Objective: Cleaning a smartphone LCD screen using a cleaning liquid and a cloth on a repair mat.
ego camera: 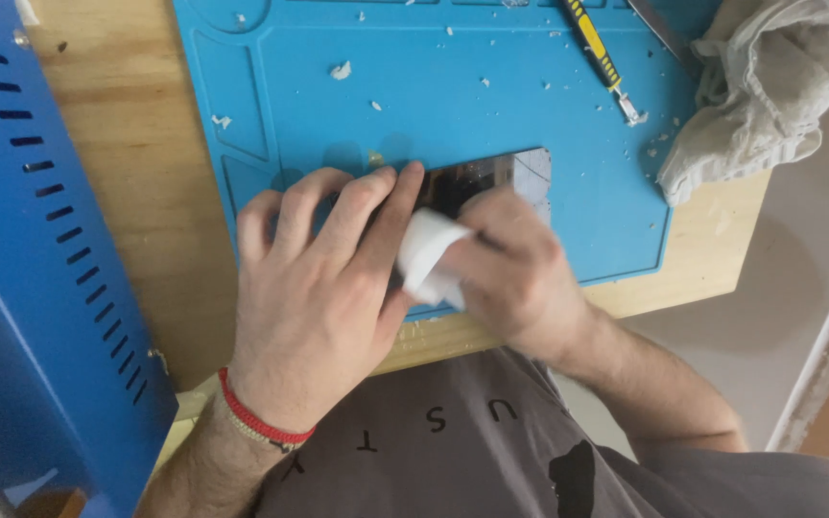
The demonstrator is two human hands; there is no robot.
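Observation:
My left hand [323, 278] lies flat with spread fingers over the left part of a dark glossy phone [491, 177], pinning it to the blue work mat [434, 86]. My right hand [515, 273], blurred, grips a small folded white wipe [427, 254] and presses it against the phone's near side. Only the phone's far right end shows, reflecting light. A red cord bracelet circles my left wrist.
A yellow-and-black hand tool [599, 56] and a metal tool [664, 34] lie at the mat's far right. A crumpled grey cloth [755, 91] sits at the right edge. White scraps dot the mat. A blue slotted metal case [40, 240] stands on the left of the wooden table [136, 163].

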